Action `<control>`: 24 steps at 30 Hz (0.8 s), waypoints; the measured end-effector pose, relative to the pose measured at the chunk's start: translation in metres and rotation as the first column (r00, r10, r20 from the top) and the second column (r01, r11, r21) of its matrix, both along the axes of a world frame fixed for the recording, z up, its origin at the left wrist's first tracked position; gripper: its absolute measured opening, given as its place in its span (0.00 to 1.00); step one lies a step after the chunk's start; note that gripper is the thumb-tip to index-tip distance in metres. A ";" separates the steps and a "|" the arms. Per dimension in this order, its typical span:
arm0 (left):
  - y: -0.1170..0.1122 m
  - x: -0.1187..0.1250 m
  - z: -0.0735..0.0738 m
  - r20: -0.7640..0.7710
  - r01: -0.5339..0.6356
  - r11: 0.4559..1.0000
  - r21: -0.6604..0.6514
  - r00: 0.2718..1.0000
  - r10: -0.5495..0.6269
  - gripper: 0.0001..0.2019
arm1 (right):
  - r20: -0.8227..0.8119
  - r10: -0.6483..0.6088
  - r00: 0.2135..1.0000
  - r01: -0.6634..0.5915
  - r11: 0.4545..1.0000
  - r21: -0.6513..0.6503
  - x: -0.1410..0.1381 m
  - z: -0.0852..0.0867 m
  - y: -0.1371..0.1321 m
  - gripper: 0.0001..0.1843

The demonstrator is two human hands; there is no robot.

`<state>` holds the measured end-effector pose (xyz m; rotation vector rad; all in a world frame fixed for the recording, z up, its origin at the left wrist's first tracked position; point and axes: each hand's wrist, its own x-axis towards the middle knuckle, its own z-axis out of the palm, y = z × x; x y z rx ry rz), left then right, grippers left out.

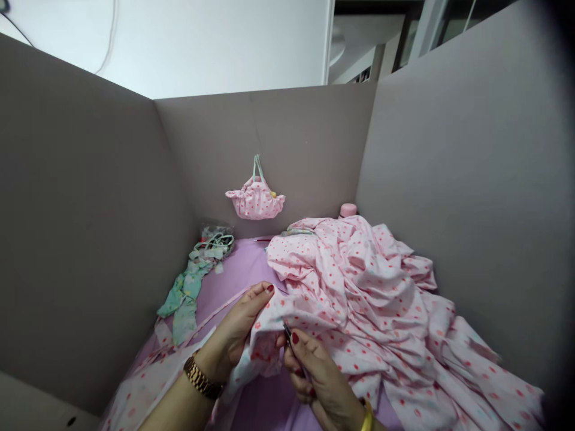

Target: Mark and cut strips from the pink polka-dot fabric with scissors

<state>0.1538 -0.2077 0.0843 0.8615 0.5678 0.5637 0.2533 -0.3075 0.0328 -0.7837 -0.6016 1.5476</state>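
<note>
A large pink cloth with red dots (359, 287) lies bunched over the purple table top (233, 269). My left hand (233, 332) grips a folded edge of this cloth, fingers curled round it, a gold watch on the wrist. My right hand (318, 371) is closed in a pinch on a small dark tool (287, 334) whose tip touches the cloth edge right beside the left fingers. I cannot make out what kind of tool it is.
Grey partition walls (90, 209) enclose the table on three sides. A small pink dotted bag (256, 200) hangs on the back wall. Green fabric scraps (186, 293) and cords lie at the left. A pink bottle cap (348, 209) shows behind the cloth.
</note>
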 end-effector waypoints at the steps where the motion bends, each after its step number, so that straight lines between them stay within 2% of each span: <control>1: 0.000 0.000 0.000 -0.006 0.000 1.000 -0.001 1.000 0.000 0.08 | 0.006 0.000 1.000 0.000 1.000 0.003 0.000 0.000 0.000 0.23; 9: 0.001 0.000 0.000 0.016 -0.036 0.999 -0.015 0.999 0.036 0.09 | 0.016 -0.006 1.000 0.007 1.000 -0.013 -0.001 0.000 -0.002 0.25; 24: -0.003 0.001 0.003 0.016 0.061 0.997 0.053 0.998 -0.062 0.09 | 0.042 0.013 0.999 -0.013 1.000 -0.010 0.005 0.005 0.000 0.24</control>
